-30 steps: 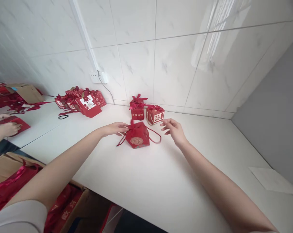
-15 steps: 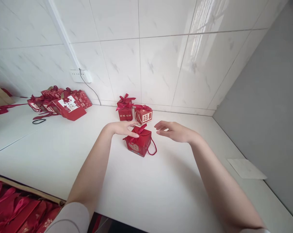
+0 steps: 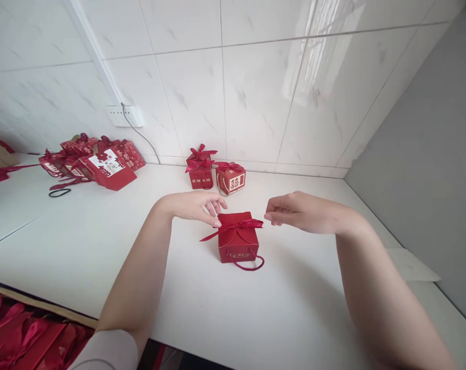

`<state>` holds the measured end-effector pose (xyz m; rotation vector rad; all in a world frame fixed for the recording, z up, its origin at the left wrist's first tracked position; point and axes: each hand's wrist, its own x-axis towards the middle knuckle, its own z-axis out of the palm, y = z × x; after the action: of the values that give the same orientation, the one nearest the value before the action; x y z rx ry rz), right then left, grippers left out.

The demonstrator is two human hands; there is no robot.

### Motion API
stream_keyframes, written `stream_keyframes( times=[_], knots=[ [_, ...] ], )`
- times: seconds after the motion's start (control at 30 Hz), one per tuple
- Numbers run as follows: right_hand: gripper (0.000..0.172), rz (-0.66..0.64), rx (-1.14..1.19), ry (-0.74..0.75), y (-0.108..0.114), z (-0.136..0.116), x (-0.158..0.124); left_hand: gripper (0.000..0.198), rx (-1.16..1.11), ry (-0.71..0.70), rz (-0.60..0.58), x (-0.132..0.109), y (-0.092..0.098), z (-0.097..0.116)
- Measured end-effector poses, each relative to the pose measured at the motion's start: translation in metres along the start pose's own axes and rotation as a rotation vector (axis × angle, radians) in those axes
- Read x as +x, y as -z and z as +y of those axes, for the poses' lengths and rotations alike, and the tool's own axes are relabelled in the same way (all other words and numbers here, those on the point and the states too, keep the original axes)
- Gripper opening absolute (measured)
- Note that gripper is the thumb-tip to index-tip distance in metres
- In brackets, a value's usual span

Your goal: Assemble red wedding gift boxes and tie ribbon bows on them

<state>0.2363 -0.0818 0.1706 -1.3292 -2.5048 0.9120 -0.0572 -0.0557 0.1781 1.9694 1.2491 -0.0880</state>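
Note:
A small red gift box (image 3: 238, 246) stands on the white table (image 3: 279, 313) in front of me, with a red ribbon bow (image 3: 238, 225) across its top and a cord handle hanging on its near face. My left hand (image 3: 194, 205) rests at the box's top left corner, thumb and forefinger pinched at the bow's left side. My right hand (image 3: 298, 211) is closed in a pinch on the bow's right end. Both forearms reach in from below.
Two more red boxes (image 3: 200, 172) (image 3: 231, 178) stand by the tiled wall. A pile of red bags (image 3: 96, 163) and a black loop (image 3: 59, 192) lie at the left, under a wall socket (image 3: 125, 115). A white sheet (image 3: 412, 258) lies right; red ribbons (image 3: 24, 339) sit lower left.
The box has come nearer and turned so its handle faces me. My right hand moved in and closed on the bow's right end; my left hand stays at the left side.

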Motion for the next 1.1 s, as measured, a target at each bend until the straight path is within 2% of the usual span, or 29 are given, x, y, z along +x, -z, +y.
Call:
stream_keyframes(
  times=[0.13, 0.23, 0.37, 0.57, 0.73, 0.97, 1.1],
  knots=[
    [0.022, 0.049, -0.052, -0.080, -0.007, 0.003, 0.006, 0.061, 0.149, 0.103, 0.044, -0.001, -0.003, 0.006],
    [0.025, 0.032, -0.056, -0.038, -0.016, 0.002, 0.014, 0.052, 0.247, 0.088, 0.065, 0.002, -0.006, 0.009],
    [0.010, -0.057, -0.083, -0.005, -0.023, -0.003, 0.022, 0.036, 0.285, -0.006, 0.057, 0.004, -0.009, 0.013],
    [0.008, 0.027, -0.029, 0.103, -0.023, -0.003, 0.025, 0.019, 0.269, 0.046, 0.066, 0.000, -0.009, 0.014],
    [0.013, 0.125, 0.016, 0.176, -0.020, -0.001, 0.025, 0.017, 0.269, 0.037, 0.105, -0.005, -0.006, 0.017],
    [0.016, 0.179, 0.025, 0.224, -0.023, -0.005, 0.026, 0.037, 0.247, -0.101, 0.174, 0.009, -0.018, 0.027],
    [0.017, 0.243, 0.023, 0.204, -0.024, -0.004, 0.031, 0.026, 0.265, -0.110, 0.117, 0.023, -0.028, 0.027]
  ],
)
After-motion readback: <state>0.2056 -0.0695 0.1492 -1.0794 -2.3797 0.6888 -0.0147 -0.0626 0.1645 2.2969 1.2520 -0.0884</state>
